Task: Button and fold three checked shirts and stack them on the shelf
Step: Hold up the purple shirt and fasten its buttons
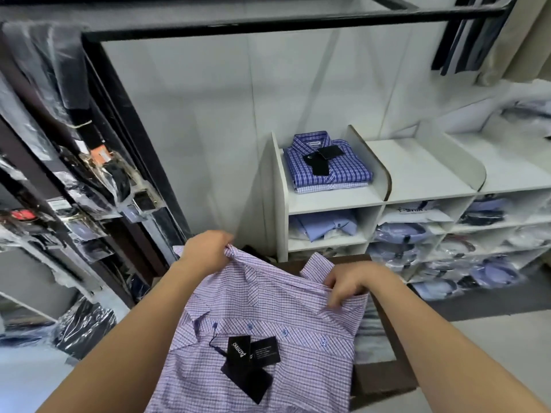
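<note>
A pink-and-purple checked shirt [262, 329], buttoned down its placket with black hang tags [249, 362] lying on its front, is spread across a brown work surface [384, 380] in a clothing shop. The person's left hand [205, 248] pinches the cloth at the far left edge, while the right hand [350, 281] grips a fold near the far right edge. The buttoning looks finished and the folding appears to be under way. Two folded checked shirts [328, 165] already sit stacked in the left top compartment of the white shelf [334, 199], well apart from the hands. The next move likely calls for turning the sides in evenly, then carrying this third shirt to that stack.
</note>
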